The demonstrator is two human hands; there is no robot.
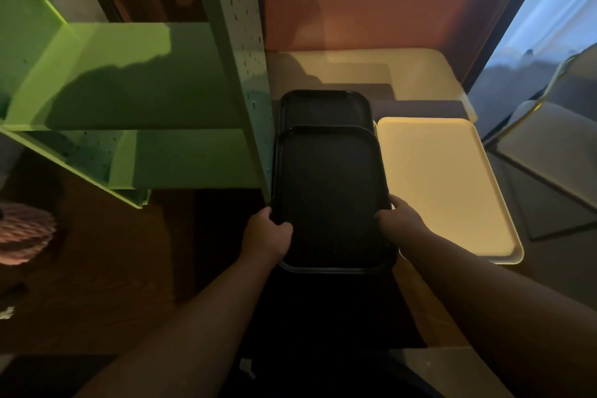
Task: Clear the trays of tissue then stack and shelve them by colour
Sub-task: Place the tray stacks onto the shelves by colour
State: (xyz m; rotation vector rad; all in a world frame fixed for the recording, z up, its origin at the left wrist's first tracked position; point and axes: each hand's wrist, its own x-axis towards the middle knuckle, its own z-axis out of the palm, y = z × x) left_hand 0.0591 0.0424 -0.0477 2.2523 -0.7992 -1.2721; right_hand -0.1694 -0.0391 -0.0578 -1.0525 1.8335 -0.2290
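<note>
I hold a black tray [331, 191] by its two long sides, lifted over the near end of a second black tray [324, 107] that lies farther back. My left hand [266, 231] grips the left rim with the thumb over the edge. My right hand [399, 220] grips the right rim. A cream tray [442, 184] lies right beside the black ones on the pale table [416, 71]. No tissue shows on any tray. The green shelf unit [135, 81] stands directly to the left.
The shelf's perforated green upright [244, 74] stands close against the left edge of the black trays. A chair with a metal frame [549, 139] is at the right. A pink ribbed object [26, 233] sits at the far left over a dark wooden floor.
</note>
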